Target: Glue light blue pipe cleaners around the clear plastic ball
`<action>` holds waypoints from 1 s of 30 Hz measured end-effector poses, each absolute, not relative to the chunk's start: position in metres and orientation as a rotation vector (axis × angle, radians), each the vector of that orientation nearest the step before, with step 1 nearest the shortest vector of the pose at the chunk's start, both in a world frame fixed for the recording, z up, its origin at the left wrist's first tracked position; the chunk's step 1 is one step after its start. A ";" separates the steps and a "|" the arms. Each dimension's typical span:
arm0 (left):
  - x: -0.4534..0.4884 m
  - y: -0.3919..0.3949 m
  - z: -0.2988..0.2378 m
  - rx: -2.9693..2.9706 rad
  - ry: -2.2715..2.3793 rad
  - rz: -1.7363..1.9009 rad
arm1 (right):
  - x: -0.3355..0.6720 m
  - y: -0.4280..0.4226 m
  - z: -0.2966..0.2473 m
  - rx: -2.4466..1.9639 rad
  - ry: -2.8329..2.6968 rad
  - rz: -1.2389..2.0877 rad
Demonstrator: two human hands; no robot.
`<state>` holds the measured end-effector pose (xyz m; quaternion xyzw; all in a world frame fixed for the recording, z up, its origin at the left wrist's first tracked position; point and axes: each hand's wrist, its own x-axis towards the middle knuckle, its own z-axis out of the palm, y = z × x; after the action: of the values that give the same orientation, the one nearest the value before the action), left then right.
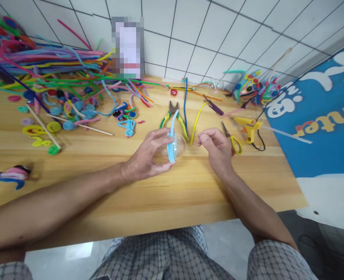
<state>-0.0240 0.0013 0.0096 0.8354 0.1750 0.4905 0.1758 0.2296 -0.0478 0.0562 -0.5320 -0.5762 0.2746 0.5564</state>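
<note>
My left hand (pixel 148 155) is closed around a clear plastic ball (pixel 181 146). A light blue pipe cleaner (pixel 172 149) is wrapped around the ball's middle, and its loose end points up and away from me. To the right, my right hand (pixel 217 149) is apart from the ball, its fingers curled in and the thumb against them; nothing shows between them. Just behind the ball lie pliers (pixel 173 111) with green and yellow handles, jaws pointing away. A yellow pipe cleaner (pixel 197 122) and a dark blue pipe cleaner (pixel 185 103) lie between my hands, farther back.
Yellow-handled scissors (pixel 234 144) and a yellow glue gun (pixel 249 128) lie right of my right hand. Decorated balls (pixel 255 87) sit at the back right. Pipe cleaners (pixel 58 62), fuzzy coils and wooden sticks (pixel 45 128) crowd the left. A phone-like blurred panel (pixel 128 48) leans against the tiled wall.
</note>
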 end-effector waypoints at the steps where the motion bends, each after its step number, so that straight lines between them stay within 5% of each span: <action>1: -0.024 0.001 0.010 2.366 0.494 1.387 | 0.231 -0.049 0.055 -1.263 -1.384 0.641; 14: -0.024 0.002 0.010 2.373 0.467 1.298 | 0.227 -0.057 0.059 -1.183 -2.034 -0.036; 30: -0.023 0.002 0.006 2.283 0.494 1.296 | 0.235 -0.053 0.058 -1.350 -1.626 0.549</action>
<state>-0.0226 0.0021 0.0064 0.8312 0.1797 0.4717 0.2331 0.2350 -0.0531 0.0578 -0.5488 -0.6609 0.2231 0.4607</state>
